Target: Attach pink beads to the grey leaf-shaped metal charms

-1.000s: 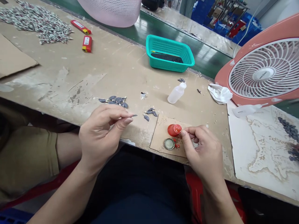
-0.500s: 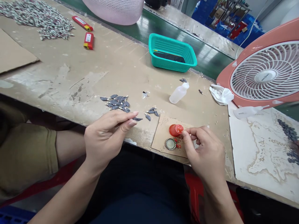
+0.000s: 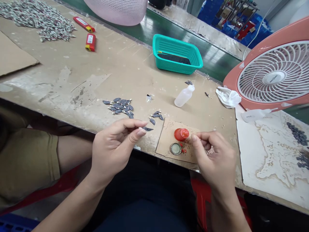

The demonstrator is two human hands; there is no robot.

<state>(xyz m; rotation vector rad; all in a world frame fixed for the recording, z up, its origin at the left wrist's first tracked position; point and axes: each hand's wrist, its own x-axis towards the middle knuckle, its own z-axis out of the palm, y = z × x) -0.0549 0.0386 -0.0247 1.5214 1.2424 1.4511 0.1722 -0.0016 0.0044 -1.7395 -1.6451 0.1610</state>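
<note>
Between thumb and forefinger, my left hand pinches a small dark grey leaf-shaped piece with a pale bead at its base. My right hand is closed in a pinch just right of an upturned red cup; whatever its fingertips hold is too small to make out. That cup stands on a cardboard scrap strewn with tiny grains. A crown bottle cap and small red bits lie in front of it. Beyond my left hand is a pile of similar leaf-shaped pieces.
A translucent squeeze bottle stands past the cup, with a green basket farther back. The pink fan is at right, beside a white cloth. Another person's leg is close at left.
My left hand has moved slightly right and toward me with the leaf-shaped piece. My right hand has drawn back a little to the right, away from the red cup's top.
</note>
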